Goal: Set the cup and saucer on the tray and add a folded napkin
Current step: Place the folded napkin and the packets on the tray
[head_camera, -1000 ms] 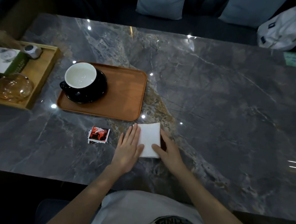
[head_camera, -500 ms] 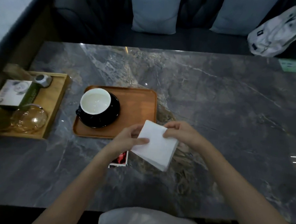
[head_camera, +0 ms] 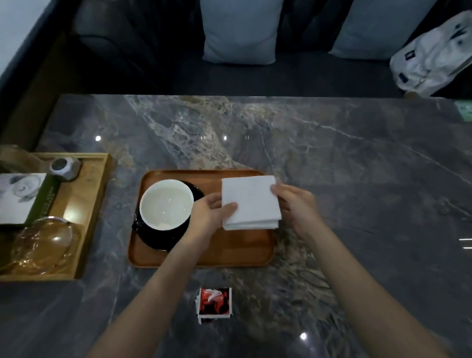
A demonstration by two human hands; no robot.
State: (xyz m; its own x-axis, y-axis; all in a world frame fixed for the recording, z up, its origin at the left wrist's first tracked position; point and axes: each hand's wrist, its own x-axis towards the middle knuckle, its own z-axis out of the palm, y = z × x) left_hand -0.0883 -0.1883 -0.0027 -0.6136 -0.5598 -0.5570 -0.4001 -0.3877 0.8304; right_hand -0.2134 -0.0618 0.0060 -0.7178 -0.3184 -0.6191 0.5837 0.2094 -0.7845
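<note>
A brown wooden tray lies on the dark marble table. On its left half stands a cup with a white inside on a black saucer. A folded white napkin is over the tray's right half, held at both sides. My left hand pinches its left edge, thumb on top, beside the cup. My right hand holds its right edge. Whether the napkin touches the tray I cannot tell.
A lighter wooden tray at the left holds a box, a glass dish and a small metal object. A red and white packet lies near the front of the table. Behind are a sofa with cushions and a white bag.
Both hands lifted the folded napkin off the table near the front and carried it forward over the tray's right half. The packet stayed where it was.
</note>
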